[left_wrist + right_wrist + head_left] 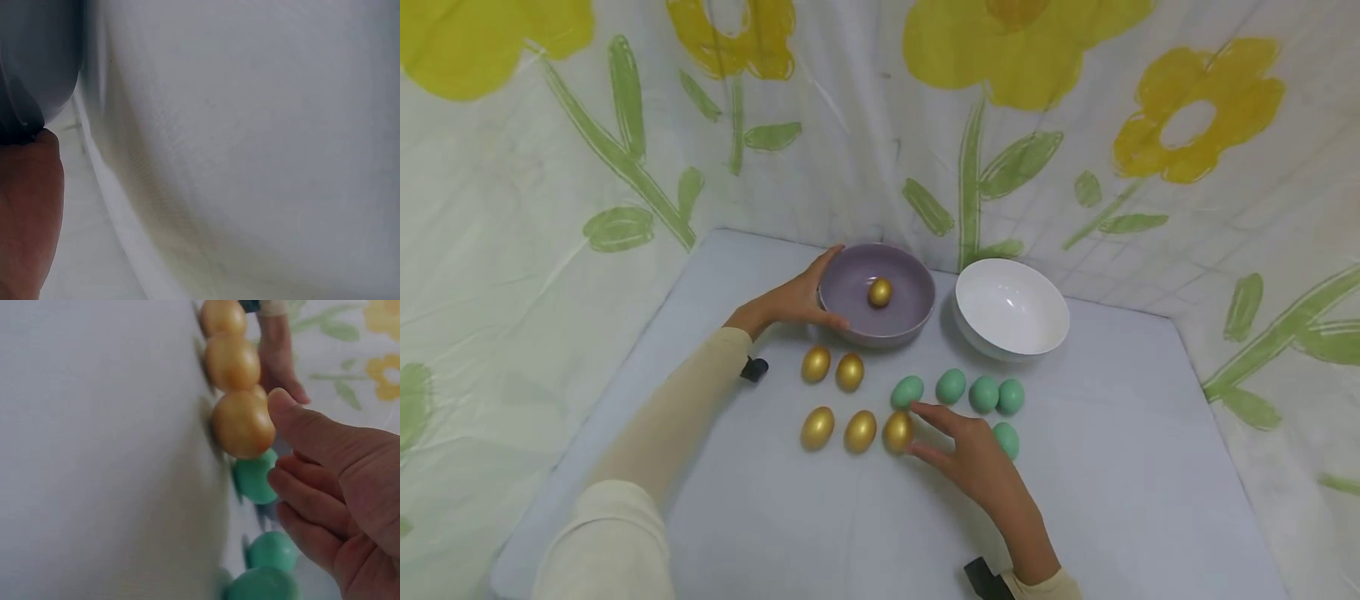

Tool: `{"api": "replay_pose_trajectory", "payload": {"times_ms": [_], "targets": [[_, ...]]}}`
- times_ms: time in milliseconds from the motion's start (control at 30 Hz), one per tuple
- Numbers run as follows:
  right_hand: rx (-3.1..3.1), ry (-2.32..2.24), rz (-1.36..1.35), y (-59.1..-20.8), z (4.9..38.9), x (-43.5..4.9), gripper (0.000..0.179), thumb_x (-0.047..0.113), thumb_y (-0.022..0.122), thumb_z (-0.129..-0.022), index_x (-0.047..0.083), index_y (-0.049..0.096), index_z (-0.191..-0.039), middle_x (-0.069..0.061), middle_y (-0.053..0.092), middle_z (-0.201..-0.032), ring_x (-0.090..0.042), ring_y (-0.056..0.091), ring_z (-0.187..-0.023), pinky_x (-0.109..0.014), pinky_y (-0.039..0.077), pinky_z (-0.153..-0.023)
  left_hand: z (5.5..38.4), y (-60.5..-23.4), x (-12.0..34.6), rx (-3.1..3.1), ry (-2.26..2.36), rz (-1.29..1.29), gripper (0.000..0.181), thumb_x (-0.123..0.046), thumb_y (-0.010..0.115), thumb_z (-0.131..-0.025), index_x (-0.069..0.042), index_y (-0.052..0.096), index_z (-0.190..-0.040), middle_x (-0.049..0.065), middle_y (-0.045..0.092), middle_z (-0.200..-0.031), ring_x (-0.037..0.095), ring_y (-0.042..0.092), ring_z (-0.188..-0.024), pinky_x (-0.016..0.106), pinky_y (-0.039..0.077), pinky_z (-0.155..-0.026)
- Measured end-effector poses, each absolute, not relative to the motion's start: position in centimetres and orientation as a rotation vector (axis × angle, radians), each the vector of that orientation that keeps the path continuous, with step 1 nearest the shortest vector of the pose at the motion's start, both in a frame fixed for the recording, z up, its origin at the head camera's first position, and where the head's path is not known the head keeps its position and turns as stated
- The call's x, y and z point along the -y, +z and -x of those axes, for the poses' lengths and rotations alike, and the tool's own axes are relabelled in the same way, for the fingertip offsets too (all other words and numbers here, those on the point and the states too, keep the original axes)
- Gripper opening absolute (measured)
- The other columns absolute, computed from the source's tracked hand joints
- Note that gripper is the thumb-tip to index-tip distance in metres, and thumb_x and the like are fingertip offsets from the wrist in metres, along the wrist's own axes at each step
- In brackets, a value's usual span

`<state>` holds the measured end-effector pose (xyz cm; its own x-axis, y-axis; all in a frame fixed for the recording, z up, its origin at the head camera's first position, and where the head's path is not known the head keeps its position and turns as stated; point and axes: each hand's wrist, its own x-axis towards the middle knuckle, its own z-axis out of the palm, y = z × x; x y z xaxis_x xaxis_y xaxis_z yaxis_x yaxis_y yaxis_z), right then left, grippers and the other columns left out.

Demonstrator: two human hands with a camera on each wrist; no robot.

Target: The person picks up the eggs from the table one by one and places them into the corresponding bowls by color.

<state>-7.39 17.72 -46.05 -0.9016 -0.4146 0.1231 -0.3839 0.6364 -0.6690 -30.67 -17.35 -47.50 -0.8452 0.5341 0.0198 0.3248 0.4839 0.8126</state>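
Note:
My left hand (799, 295) grips the side of a purple bowl (883, 335), fingers at its far side and thumb at the near rim. One gold egg (880, 292) lies inside that bowl. On the table, my right hand (983, 465) is at the rightmost gold egg (897, 433) of the near row, thumb and fingers spread apart beside it. The right wrist view shows the thumb (290, 412) right by this egg (244, 425), with the fingers lower down. Two more gold eggs (860, 432) stand left of it, and a green egg (907, 392) sits just behind.
A white bowl (1011, 308) stands right of the purple one. Between bowls and near row are two gold eggs (850, 372) and several green eggs (984, 393). Another green egg (1006, 439) is partly behind my right hand. Flower-printed curtain (850, 158) hangs along the table's back edge.

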Motion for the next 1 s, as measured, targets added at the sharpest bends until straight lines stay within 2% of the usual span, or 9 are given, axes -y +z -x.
{"api": "replay_pose_trajectory", "payload": {"times_ms": [167,400,733,900,1000], "targets": [[-2.845,-1.076,0.673,-47.1,7.4,-17.4,0.057,0.032,0.088,-0.088,0.020,0.069,-0.141,0.008,0.070,-0.138,-0.016,0.066,-0.129,-0.038,0.055,-0.104,30.8,-47.5,17.4,-2.493,1.293,-0.741,0.144,-0.048,0.098,-0.072,-0.034,-0.006,-0.170,0.005,0.007,-0.177,0.028,0.016,-0.160,0.057,0.022,-0.127],[-2.888,-0.967,0.651,-47.7,7.4,-16.5,0.055,0.034,0.089,-0.086,0.026,0.070,-0.137,0.010,0.074,-0.131,-0.013,0.069,-0.123,-0.036,0.056,-0.101,30.7,-47.5,17.3,-2.478,1.305,-0.745,0.142,-0.044,0.097,-0.075,-0.029,-0.006,-0.171,0.005,0.004,-0.177,0.029,0.014,-0.161,0.058,0.019,-0.127],[-2.835,-1.079,0.679,-47.9,7.6,-16.6,0.053,0.032,0.091,-0.086,0.024,0.070,-0.133,0.011,0.074,-0.130,-0.012,0.068,-0.124,-0.033,0.055,-0.103,30.4,-47.2,17.3,-2.485,1.299,-0.731,0.146,-0.052,0.098,-0.071,-0.031,-0.006,-0.171,0.006,0.005,-0.178,0.031,0.015,-0.161,0.058,0.021,-0.127],[-2.711,-1.250,0.674,-46.7,8.1,-17.0,0.055,0.028,0.092,-0.084,0.022,0.068,-0.133,0.007,0.074,-0.131,-0.011,0.070,-0.120,-0.027,0.056,-0.099,30.4,-47.3,17.4,-2.484,1.290,-0.734,0.147,-0.053,0.098,-0.070,-0.029,-0.006,-0.171,0.007,0.005,-0.178,0.031,0.015,-0.161,0.057,0.021,-0.127],[-2.670,-1.338,0.686,-44.8,9.1,-17.5,0.056,0.024,0.093,-0.084,0.018,0.067,-0.134,0.002,0.074,-0.131,-0.014,0.070,-0.120,-0.029,0.057,-0.098,30.4,-47.3,17.4,-2.490,1.297,-0.738,0.146,-0.051,0.099,-0.070,-0.027,-0.005,-0.171,0.007,0.006,-0.177,0.031,0.015,-0.161,0.057,0.021,-0.127]]}}
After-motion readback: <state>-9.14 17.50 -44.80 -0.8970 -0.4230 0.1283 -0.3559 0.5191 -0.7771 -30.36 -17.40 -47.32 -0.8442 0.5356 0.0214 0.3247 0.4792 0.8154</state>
